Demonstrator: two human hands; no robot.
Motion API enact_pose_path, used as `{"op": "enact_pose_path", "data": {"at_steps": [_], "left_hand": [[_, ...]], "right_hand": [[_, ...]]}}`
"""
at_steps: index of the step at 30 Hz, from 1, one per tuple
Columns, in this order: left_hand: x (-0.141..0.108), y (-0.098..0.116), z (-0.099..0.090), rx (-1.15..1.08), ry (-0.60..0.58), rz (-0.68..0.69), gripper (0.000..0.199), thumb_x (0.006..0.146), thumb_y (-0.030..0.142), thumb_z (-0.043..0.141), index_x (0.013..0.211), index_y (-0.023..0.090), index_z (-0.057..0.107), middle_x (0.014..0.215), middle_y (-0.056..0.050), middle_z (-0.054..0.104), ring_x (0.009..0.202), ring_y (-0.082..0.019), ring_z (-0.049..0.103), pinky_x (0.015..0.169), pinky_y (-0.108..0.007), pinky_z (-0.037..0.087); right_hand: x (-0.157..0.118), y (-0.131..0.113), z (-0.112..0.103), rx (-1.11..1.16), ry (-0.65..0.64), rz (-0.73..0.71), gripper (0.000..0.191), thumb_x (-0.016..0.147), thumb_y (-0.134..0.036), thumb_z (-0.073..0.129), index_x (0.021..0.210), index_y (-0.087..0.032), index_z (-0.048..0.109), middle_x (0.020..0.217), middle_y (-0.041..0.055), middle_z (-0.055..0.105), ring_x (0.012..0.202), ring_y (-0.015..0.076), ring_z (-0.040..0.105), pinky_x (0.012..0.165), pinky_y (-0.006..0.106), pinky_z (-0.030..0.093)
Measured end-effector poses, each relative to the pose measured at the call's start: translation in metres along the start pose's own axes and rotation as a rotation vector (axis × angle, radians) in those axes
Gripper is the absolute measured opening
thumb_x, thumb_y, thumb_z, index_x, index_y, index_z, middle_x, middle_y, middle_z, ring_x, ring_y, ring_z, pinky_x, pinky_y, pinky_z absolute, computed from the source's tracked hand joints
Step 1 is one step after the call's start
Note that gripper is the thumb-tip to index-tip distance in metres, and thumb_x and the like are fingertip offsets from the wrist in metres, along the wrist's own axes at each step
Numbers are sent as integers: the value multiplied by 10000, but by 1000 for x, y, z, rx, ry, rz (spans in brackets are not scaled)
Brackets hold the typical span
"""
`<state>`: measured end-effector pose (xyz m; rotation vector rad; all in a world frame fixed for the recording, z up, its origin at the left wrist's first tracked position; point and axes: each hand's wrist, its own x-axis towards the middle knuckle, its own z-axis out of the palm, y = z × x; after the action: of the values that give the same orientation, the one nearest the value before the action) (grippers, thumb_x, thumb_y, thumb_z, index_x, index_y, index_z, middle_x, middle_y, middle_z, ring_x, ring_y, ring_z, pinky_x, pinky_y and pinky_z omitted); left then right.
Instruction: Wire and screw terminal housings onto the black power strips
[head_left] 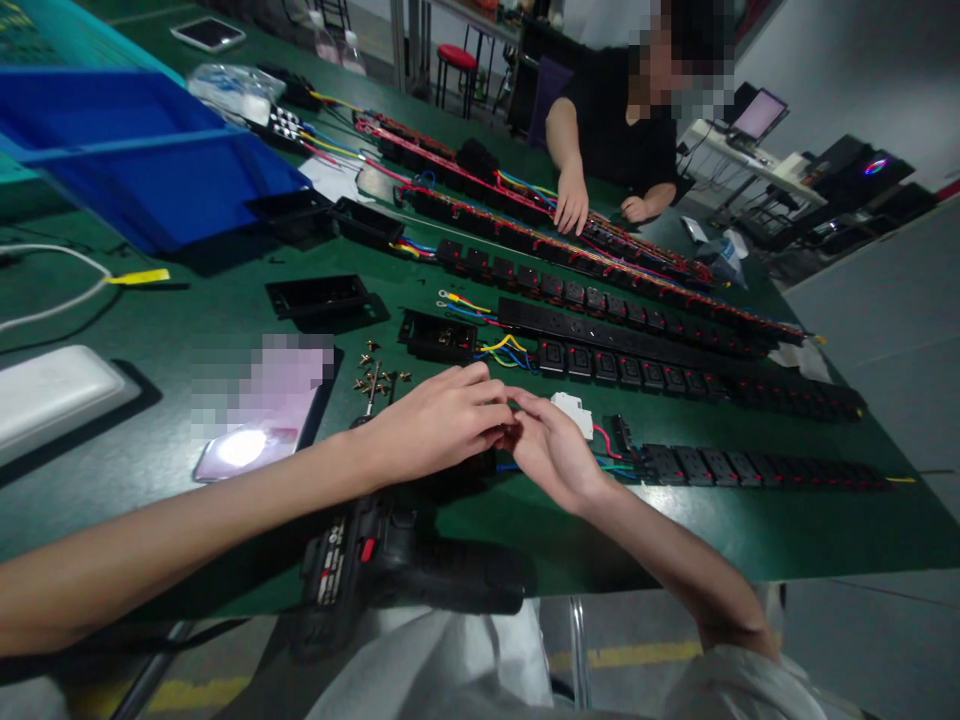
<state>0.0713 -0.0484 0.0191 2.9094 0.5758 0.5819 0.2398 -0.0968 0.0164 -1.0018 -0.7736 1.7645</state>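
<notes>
My left hand [450, 418] and my right hand [555, 452] meet above the front of the table, with curled fingers touching. Something small and dark seems to be between the fingertips, too hidden to name. Under my left hand sits a black housing [480, 463], mostly covered, with wires leading right. Close to my right hand are a white circuit breaker [573, 412] with a red wire and a strip of black sockets [720, 466]. A cordless screwdriver [405, 565] lies below my left forearm, its bit [373, 388] pointing at several brass screws [382, 380].
Behind my hands run more socket strips [630, 370] and wired rails [540, 235]. To the left are a phone [277, 400], a white device [60, 400], an open black box [321, 298] and a blue bin [150, 160]. Across the table, a person [622, 140] handles wiring.
</notes>
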Motion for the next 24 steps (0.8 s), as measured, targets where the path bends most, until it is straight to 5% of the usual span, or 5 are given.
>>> {"op": "enact_pose_path", "data": {"at_steps": [10, 24], "left_hand": [[-1, 3, -9, 195, 32, 24, 161, 970, 188, 467, 938, 168, 624, 973, -68, 640, 935, -220, 512, 735, -340, 367], [1, -3, -20, 101, 107, 6, 244, 1013, 251, 404, 999, 173, 635, 1011, -68, 651, 937, -195, 527, 796, -331, 406]], "right_hand": [[4, -4, -4, 25, -13, -15, 226, 844, -276, 488, 1011, -191, 613, 944, 24, 641, 803, 153, 564, 762, 289, 472], [11, 2, -6, -47, -46, -78, 69, 795, -243, 589, 755, -188, 597, 754, -9, 565, 705, 135, 506, 640, 253, 433]]}}
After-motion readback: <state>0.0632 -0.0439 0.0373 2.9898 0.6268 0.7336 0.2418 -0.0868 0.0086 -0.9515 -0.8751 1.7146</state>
